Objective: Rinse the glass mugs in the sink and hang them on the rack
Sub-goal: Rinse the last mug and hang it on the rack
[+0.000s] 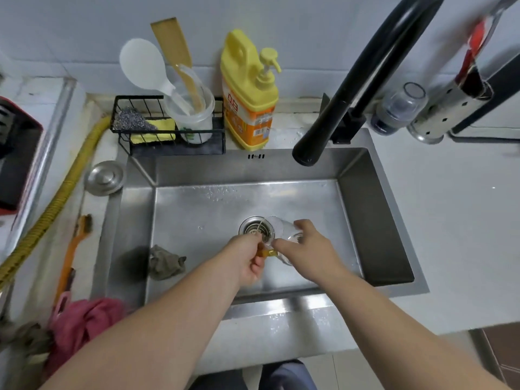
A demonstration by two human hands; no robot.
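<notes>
You held one clear glass mug (282,232) with an amber handle, tipped on its side, low inside the steel sink (197,209). It hung just right of the round drain (254,225), nearer the sink's front edge.

Home kitchen: sink (197,170), dish soap (247,108).

Yellow detergent bottle (249,91), top centre of the frame, shows a red logo and barcode, print too blurred to read.
</notes>
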